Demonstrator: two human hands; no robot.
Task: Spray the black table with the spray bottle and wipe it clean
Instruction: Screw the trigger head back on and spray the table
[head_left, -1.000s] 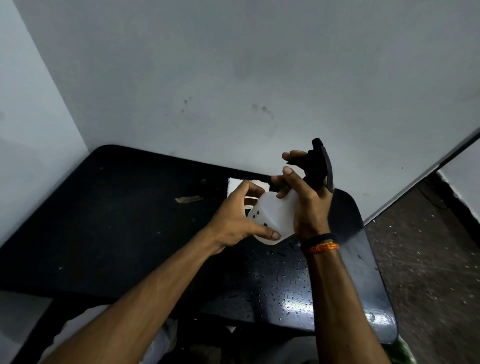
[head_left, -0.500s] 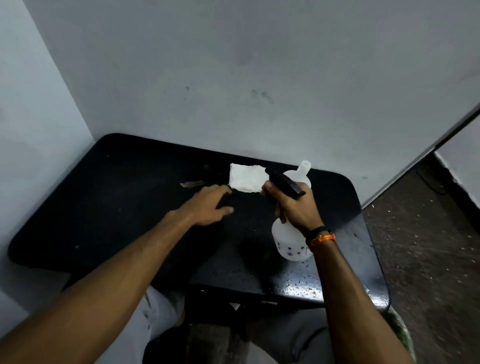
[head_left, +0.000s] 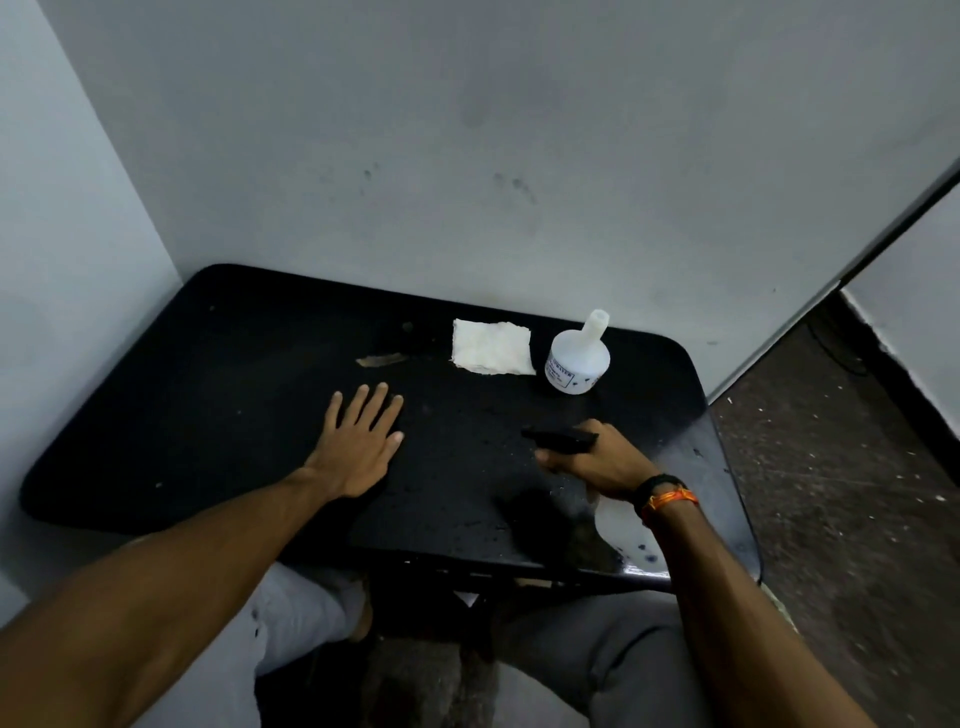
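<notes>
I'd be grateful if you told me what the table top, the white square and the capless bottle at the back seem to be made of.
Table top: black with a smooth gloss, catching glare near its right edge; material unclear.
White square: probably paper towel or thin cloth, matte and creased.
Capless bottle: likely translucent white plastic, matte.

Spray bottle (head_left: 621, 525) at table's (head_left: 208, 415) near right edge mostly hidden behind right hand (head_left: 597, 462) and wrist; only black trigger head and patch of white body show. Label print on second bottle (head_left: 575, 358) near far edge too small to read.
</notes>
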